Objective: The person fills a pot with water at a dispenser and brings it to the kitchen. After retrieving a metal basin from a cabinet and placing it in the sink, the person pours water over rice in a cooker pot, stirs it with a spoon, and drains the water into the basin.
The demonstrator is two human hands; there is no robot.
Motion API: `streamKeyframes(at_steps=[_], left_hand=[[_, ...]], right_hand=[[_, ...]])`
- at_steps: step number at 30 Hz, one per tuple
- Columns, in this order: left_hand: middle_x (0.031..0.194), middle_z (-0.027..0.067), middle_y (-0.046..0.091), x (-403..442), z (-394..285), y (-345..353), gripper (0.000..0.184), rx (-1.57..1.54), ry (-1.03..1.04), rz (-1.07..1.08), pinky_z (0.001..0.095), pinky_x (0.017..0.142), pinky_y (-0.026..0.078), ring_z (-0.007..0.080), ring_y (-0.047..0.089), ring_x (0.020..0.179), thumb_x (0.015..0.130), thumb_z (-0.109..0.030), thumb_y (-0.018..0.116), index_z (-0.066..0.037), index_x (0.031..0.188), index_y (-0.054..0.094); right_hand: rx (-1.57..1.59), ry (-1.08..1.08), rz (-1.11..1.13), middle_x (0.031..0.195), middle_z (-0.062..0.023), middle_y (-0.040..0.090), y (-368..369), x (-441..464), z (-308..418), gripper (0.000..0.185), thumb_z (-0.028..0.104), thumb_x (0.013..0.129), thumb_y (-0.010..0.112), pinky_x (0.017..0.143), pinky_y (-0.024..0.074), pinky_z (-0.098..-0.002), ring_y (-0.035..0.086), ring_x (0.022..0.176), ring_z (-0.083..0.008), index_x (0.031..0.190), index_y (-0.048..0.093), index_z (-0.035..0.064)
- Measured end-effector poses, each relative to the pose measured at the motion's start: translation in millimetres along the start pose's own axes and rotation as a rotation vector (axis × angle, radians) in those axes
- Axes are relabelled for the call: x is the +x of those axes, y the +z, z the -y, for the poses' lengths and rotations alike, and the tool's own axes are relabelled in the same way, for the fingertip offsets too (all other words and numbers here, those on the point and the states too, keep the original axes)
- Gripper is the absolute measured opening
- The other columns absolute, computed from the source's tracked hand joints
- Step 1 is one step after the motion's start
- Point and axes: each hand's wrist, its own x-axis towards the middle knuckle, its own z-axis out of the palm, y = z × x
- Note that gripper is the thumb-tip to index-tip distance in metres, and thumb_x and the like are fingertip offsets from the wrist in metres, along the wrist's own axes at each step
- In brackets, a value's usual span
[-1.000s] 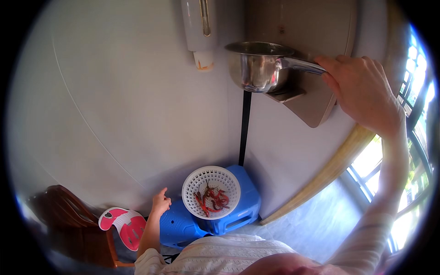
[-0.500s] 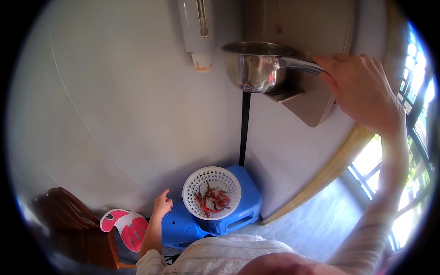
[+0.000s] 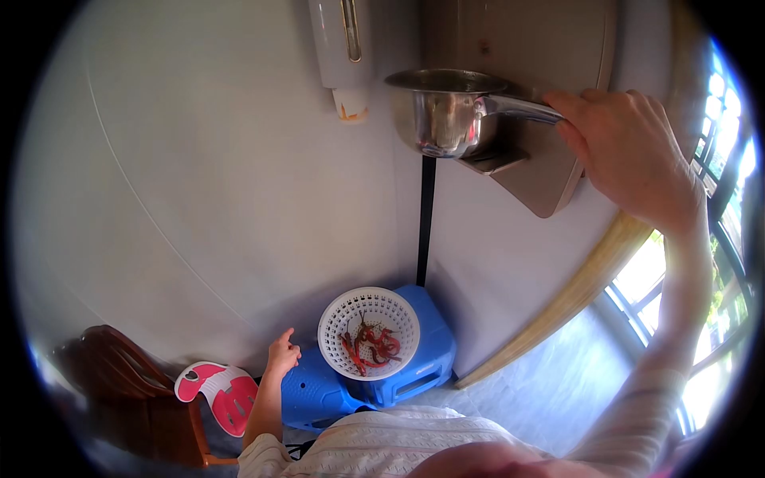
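Observation:
My right hand (image 3: 625, 155) is wrapped round the handle of a shiny metal water ladle (image 3: 442, 123). The ladle is held level, bowl upward, in front of a beige wall-mounted unit (image 3: 550, 187) with a small ledge. What the bowl contains cannot be made out. Low at my left side, my left hand (image 3: 283, 354) holds nothing, its index finger stretched out and the others partly curled. It is nearest to a white plastic colander (image 3: 331, 323), without touching it. Inside lie several thin red pieces (image 3: 370, 348) that look like chili peppers.
The colander stands on a blue plastic stool (image 3: 438, 334), beside another blue plastic item (image 3: 307, 398). A pink-and-white padded thing (image 3: 231, 402) rests on a brown wooden chair (image 3: 139, 382). A white dispenser (image 3: 339, 48) hangs on the wall; a barred window (image 3: 717, 223) is at right.
The ladle appears very slightly higher in view, still in my right hand. My left hand and the colander have hardly moved.

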Motion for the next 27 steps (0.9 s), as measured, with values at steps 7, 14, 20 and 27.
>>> streamKeyframes(at_steps=[7, 14, 20, 27], left_hand=[[0.062, 0.0078, 0.059, -4.5, -2.6, -0.2, 0.056, -0.023, -0.029, 0.001, 0.0247, 0.042, 0.045, 0.0114, 0.051, 0.043, 0.076, 0.001, 0.048, -0.004, 0.13, 0.039], [0.063, 0.0081, 0.059, -6.1, -3.5, -1.5, 0.055, 0.008, -0.037, -0.004, 0.0251, 0.043, 0.045, 0.0115, 0.051, 0.043, 0.076, 0.001, 0.049, -0.004, 0.13, 0.039], [0.063, 0.0079, 0.059, -7.9, -5.2, -0.7, 0.055, 0.017, -0.029, -0.007, 0.0253, 0.043, 0.045, 0.0115, 0.051, 0.043, 0.076, 0.001, 0.049, -0.004, 0.13, 0.039], [0.062, 0.0076, 0.059, -7.3, 0.7, 2.7, 0.055, -0.005, -0.036, 0.001, 0.0249, 0.042, 0.045, 0.0112, 0.051, 0.043, 0.077, 0.001, 0.049, -0.004, 0.131, 0.039]], right_hand=[[0.006, -0.004, 0.001, 0.074, -0.0131, 0.06, -0.9, 0.5, 0.1, 0.024, 0.011, 0.083, 0.052, 0.065, 0.0476, -0.0392, 0.059, 0.066, -0.0299, 0.106, 0.057, 0.0051], [0.034, -0.02, -0.016, 0.074, -0.0132, 0.06, 0.6, -0.7, -1.8, 0.024, 0.011, 0.083, 0.052, 0.066, 0.0473, -0.0393, 0.059, 0.067, -0.0303, 0.106, 0.058, 0.0047], [0.04, 0.008, 0.009, 0.073, -0.0128, 0.06, 0.2, 0.2, -0.7, 0.025, 0.011, 0.083, 0.052, 0.067, 0.0471, -0.0395, 0.059, 0.068, -0.0302, 0.106, 0.058, 0.0045], [0.022, -0.009, -0.014, 0.074, -0.0129, 0.059, -0.3, -1.6, -1.1, 0.025, 0.011, 0.083, 0.052, 0.067, 0.0469, -0.0394, 0.059, 0.068, -0.0302, 0.107, 0.058, 0.0049]])
